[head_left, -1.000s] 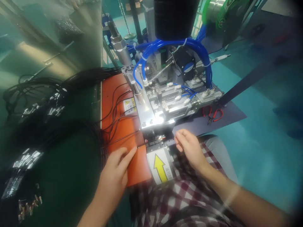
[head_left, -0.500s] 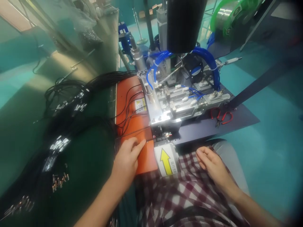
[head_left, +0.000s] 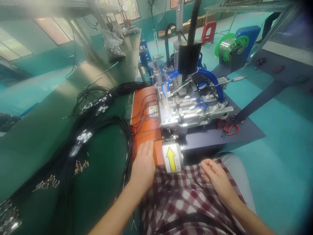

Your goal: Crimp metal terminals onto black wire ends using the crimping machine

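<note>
My left hand (head_left: 144,163) lies flat on the orange plate (head_left: 144,127), its fingers stretched out and pointing away from me, and no object shows in it. Above my lap, my right hand (head_left: 212,174) hovers with fingers curled together; I see nothing held in it. Between the hands sits a white block with a yellow arrow (head_left: 172,160), at the front of a metal machine (head_left: 188,107) with blue air tubes. Several thin black cables (head_left: 143,114) cross the orange plate into the machine. Left of my left hand lie thick bundles of black cable (head_left: 117,122) with bare metal ends.
Red-handled pliers (head_left: 227,128) rest on the machine's dark base (head_left: 249,133). A black hose nozzle (head_left: 189,57) hangs over the machine. A wire spool with green flanges (head_left: 231,47) stands behind right. On the green bench (head_left: 105,182) is a plastic bag of small metal parts (head_left: 114,52).
My left hand has moved back from the cable by the block, its fingers now straightened on the orange plate. My right hand stays nearly still. The view has tilted up.
</note>
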### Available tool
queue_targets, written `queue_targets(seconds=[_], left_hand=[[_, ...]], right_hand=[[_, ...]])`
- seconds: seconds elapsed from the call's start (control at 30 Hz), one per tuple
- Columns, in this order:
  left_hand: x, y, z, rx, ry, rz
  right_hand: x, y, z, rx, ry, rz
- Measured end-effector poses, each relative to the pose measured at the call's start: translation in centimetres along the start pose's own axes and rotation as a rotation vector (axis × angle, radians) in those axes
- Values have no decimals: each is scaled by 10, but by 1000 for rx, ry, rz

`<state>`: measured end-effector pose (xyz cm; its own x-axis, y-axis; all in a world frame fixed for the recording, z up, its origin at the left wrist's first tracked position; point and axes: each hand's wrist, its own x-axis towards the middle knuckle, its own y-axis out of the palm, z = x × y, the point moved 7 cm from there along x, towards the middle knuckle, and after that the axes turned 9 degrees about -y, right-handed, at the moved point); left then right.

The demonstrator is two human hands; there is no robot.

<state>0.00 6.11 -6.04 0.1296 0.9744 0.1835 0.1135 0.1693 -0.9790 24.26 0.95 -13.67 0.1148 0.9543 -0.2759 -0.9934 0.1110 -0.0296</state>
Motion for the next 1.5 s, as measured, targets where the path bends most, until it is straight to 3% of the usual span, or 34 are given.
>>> queue_targets(seconds=[0.3, 0.63, 0.97, 1.27, 1.5], left_hand=[[7, -8, 10, -80, 85, 9], [6, -11, 11, -126, 99, 4], [51, -8, 20, -210, 103, 0], [53, -8, 19, -232, 118, 12], [59, -12, 16, -270, 142, 46]], right_hand=[[-17, -4, -3, 13, -9, -29], [-27, 5, -5, 10, -22, 2], [-36, 13, -17, -46, -41, 56], [-51, 39, -45, -5, 26, 207], [-57, 83, -20, -110, -17, 442]])
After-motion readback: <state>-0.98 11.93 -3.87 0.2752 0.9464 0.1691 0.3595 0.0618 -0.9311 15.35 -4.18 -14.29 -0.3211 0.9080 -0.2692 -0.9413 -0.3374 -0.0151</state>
